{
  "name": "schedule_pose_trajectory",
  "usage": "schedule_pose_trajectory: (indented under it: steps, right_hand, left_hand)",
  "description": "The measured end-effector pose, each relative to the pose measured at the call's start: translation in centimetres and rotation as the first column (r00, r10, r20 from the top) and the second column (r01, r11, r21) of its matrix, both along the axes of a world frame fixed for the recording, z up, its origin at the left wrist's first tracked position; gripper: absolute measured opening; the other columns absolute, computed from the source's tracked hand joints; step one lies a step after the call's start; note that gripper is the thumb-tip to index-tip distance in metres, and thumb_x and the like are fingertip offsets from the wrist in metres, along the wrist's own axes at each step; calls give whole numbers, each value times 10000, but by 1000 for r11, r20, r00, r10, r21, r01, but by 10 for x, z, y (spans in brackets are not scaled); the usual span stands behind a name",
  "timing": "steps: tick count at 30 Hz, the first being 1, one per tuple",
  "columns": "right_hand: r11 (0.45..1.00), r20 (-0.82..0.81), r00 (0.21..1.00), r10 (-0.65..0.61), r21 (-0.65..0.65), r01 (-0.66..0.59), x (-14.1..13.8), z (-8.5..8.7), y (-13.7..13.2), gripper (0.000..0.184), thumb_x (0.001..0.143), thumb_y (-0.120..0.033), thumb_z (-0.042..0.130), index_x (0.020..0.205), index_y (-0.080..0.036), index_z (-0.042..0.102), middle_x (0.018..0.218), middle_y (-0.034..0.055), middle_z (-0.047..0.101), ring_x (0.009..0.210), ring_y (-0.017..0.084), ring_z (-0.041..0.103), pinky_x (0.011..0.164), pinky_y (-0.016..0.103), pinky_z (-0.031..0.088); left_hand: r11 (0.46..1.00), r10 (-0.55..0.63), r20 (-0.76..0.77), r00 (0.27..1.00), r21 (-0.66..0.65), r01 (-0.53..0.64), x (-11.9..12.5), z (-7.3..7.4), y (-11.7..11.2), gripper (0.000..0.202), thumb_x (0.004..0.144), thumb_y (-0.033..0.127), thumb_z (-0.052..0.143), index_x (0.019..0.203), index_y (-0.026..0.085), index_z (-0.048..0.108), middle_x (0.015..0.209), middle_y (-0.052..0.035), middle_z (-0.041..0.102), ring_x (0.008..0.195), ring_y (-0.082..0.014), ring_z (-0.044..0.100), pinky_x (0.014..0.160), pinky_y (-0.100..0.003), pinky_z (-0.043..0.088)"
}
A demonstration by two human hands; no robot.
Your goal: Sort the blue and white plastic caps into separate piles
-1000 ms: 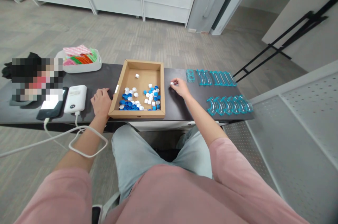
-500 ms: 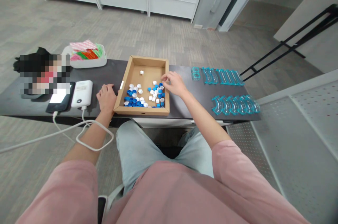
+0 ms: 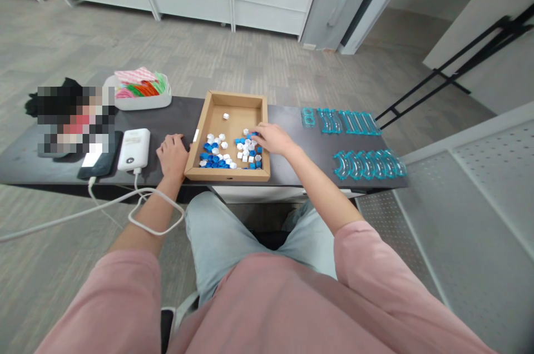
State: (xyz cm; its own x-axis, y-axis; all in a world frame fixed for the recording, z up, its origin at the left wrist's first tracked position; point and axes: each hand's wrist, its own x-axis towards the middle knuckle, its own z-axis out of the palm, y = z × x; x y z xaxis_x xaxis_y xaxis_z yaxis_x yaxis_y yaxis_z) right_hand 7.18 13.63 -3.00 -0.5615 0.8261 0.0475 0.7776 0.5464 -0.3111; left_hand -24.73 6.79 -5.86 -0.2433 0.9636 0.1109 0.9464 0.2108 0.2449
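A shallow cardboard box (image 3: 233, 99) stands on the dark table, holding several small blue and white hexagonal pieces. My right hand (image 3: 273, 138) reaches over the box's right wall, its bent fingertips down at the upper edge of the right-hand cluster of pieces (image 3: 247, 148). Its thumb and fingers look slightly apart, close to a blue piece; a firm hold is not visible. My left hand (image 3: 172, 155) lies on the tabletop beside the box's left wall with its fingers spread and nothing in it. Another cluster (image 3: 216, 160) fills the front left of the box, and one white piece (image 3: 226, 116) lies alone farther back.
Left of my left hand are a white power bank (image 3: 134, 149) with a cable (image 3: 167, 226) looping over my forearm and a phone (image 3: 100, 156). Behind them stands a white basket (image 3: 144, 103) of colourful items. Clear teal plastic parts (image 3: 369, 165) line the table's right side.
My right hand has lowered from above the box's right wall to the pieces inside. My left hand stays beside the box. The whole view has shifted slightly.
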Motion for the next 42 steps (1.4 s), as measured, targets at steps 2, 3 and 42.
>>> schedule_pose_trajectory:
  steps: [2,3,42]
  right_hand:
    - [997,-191,979,-72,-10,71,24,-4,-4,341,1106,-270,599,1411,-195,731,1312,125,776,1106,255,748,1004,384,540]
    - [993,-275,954,-121,-22,120,37,-7,-8,351,1077,-265,629,1409,-192,714,1284,118,776,1041,244,750,982,382,561]
    - [995,-178,984,-20,-100,2,19,14,3,225,899,-255,804,1103,-191,732,1059,74,814,1007,267,738,971,394,514]
  left_hand:
    - [1000,0,5,1000,6,0,0,0,0,555,1139,243,310,1547,6,602,1504,-312,611,1437,-451,600,1187,-570,456]
    - [1000,0,8,1000,8,0,0,0,0,557,1138,243,309,1547,4,603,1504,-313,610,1436,-453,600,1187,-572,455]
    - [999,14,36,999,-53,-12,3,5,-2,580,1128,290,354,1590,2,554,1573,-308,560,1488,-460,543,1225,-543,401]
